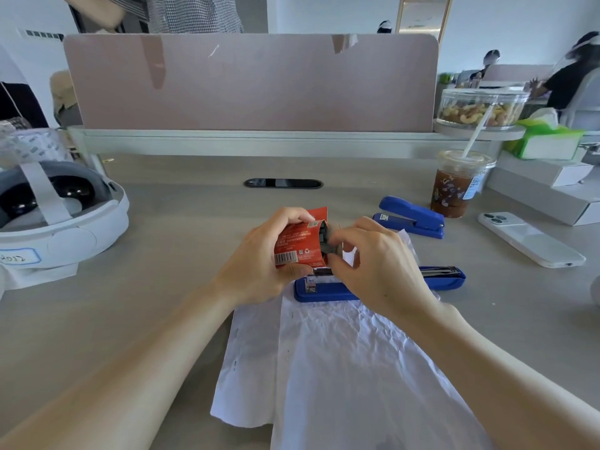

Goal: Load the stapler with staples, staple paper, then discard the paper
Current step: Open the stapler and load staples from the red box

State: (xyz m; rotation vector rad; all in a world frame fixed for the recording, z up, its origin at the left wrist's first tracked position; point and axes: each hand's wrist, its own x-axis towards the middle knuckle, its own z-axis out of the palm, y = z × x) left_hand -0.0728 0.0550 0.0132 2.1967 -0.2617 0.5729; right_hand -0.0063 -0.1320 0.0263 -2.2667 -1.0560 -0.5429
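Staples (328, 243) sit half out of the red box (298, 243) gripped by the left hand (259, 267); right hand (373, 264) pinches them. Best drawn out straight, unbroken, toward the opened stapler (324, 289) just beneath both hands.

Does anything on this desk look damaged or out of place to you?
Yes, the white paper under the hands is badly crumpled, with small marks along its left edge that may be old staples or holes. The opened blue stapler lies flat on it, and a second blue stapler sits behind, closed. Nothing looks spilled.
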